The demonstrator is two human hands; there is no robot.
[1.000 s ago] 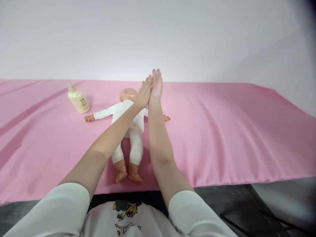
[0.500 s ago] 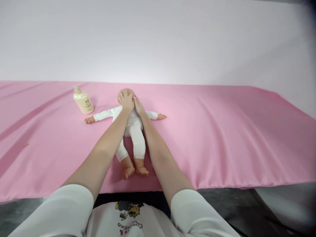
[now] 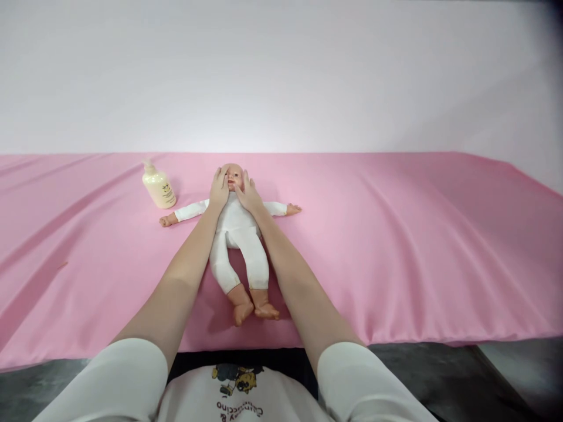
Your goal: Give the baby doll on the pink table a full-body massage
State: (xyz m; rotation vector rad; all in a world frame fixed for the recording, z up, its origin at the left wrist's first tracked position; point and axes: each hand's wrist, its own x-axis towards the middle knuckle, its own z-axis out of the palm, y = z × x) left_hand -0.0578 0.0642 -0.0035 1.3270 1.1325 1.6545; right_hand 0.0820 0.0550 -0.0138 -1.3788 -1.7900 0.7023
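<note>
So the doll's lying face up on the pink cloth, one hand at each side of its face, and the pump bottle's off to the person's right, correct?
Not quite: the head view shows the pump bottle off to the person's left. The doll does lie face up on the pink cloth, left hand and right hand at either side of its face.

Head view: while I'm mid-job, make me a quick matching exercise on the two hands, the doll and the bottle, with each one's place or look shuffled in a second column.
1. doll
2. pump bottle
3. left hand
4. right hand

A. at the side of the doll's face farther from the pump bottle
B. lying face up, arms spread
C. at the side of the doll's face nearer the pump bottle
D. cream-coloured

Pairs: 1-B, 2-D, 3-C, 4-A
</note>
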